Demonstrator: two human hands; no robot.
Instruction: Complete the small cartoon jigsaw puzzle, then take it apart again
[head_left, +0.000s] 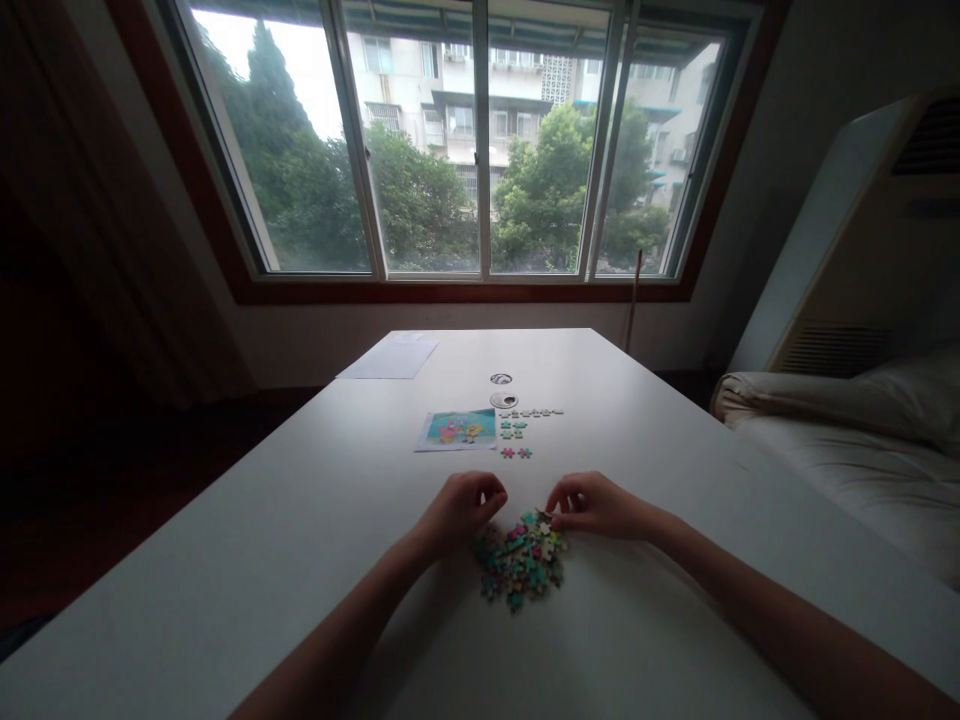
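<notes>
Sorting of jigsaw pieces, two-handed. The pile of pieces (521, 568), taken here as landmark, lies loosely heaped on the white counter (337, 560) between my forearms. My left grip (466, 505) stands at the pile's far left edge, fingers curled in toward the thumb; whether a piece is caught between them I cannot tell. My right grip (596, 505) meets the pile's far right edge with thumb and fingertips drawn close together, and here too I cannot tell whether a piece is pinched or only touched. Beyond the pile lie the pieces set apart: nearest it a pink pair (509, 453), then a teal group (506, 434), then a pale row (535, 412). Beyond the pile and to its left lies a printed picture sheet (442, 432). The step in hand I judge to be picking pieces out and grouping them by colour or shape. The next move calls for a light fingertip pinch on one piece, lifted free of its overlapping neighbours.
</notes>
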